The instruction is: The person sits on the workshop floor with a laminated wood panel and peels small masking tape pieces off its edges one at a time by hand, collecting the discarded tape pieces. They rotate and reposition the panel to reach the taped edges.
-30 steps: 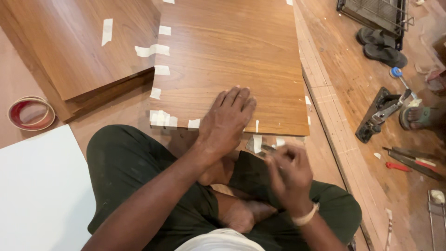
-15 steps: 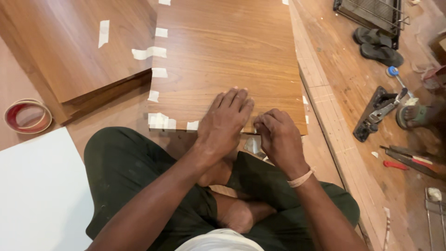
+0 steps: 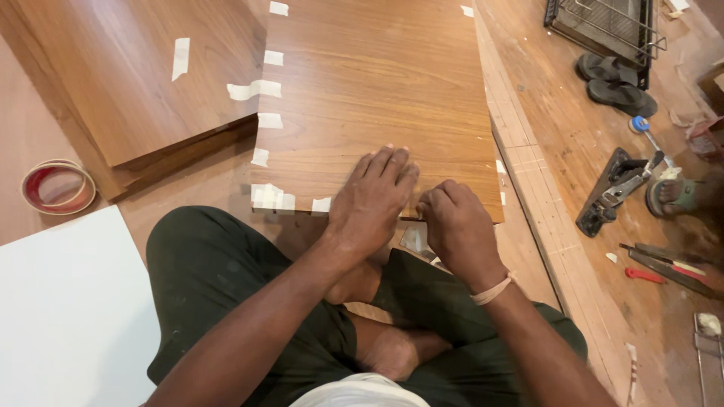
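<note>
Change since earlier frames: right hand (image 3: 456, 226), a second ago lifted clear over the lap, now sits at the near edge of the veneered panel (image 3: 377, 98), close beside the left hand (image 3: 373, 200); the left hand keeps its place.
Panel: a brown wood-grain board lying flat on the floor directly ahead of the crossed legs, its near edge just above the knees.
Tape strips: short pale pieces (image 3: 273, 197) lap over the panel's left and near edges; a few more show along the right edge.
Left hand: palm down on the panel's near edge, fingers straight and lying close together, pressing the surface.
Right hand: curled, fingertips bunched at the edge beside the left fingertips; whether they pinch a strip cannot be told, as the knuckles hide them.
Step in hand (judgement): fixing or smoothing an edge strip at the middle of the near edge while the left hand steadies the board.
Next move calls for (judgement): firm downward rubbing along the edge, with the board kept from sliding.
Surroundings: second panel (image 3: 143, 83) at upper left, overlapped by the first; tape roll (image 3: 58, 186) on the floor at left; white sheet (image 3: 68, 316) at lower left; hand plane (image 3: 615, 192) and red-handled tool (image 3: 643, 274) on the floor at right; dark sandals (image 3: 615, 83) beyond.
</note>
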Demonstrator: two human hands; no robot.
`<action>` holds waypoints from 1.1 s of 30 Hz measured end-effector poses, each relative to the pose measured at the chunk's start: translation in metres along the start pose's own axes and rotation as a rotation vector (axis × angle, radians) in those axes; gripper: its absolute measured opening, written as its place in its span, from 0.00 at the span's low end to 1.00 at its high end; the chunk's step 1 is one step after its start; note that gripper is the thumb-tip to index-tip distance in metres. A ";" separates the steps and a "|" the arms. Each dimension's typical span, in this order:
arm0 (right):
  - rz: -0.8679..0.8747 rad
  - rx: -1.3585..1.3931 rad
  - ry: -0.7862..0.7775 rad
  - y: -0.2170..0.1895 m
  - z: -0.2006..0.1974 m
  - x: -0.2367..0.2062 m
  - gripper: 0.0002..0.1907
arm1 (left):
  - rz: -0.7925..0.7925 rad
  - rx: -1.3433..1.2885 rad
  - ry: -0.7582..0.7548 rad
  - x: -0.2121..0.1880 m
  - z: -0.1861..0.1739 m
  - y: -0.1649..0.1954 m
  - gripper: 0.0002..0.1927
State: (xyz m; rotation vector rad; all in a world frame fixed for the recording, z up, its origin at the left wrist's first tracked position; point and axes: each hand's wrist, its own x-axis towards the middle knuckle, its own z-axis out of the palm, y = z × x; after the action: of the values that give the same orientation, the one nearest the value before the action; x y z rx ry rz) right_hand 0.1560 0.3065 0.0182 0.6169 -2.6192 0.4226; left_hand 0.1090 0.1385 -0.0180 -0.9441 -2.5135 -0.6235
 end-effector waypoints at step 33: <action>1.299 1.283 0.282 0.002 0.062 -0.136 0.06 | 0.047 -0.230 0.027 0.001 0.005 0.005 0.26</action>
State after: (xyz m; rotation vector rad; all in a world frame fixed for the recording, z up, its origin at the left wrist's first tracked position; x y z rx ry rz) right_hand 0.2458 0.3327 -0.0977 -0.9174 -1.7919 2.3285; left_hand 0.1107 0.1449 -0.0206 -1.0631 -2.4246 -0.9192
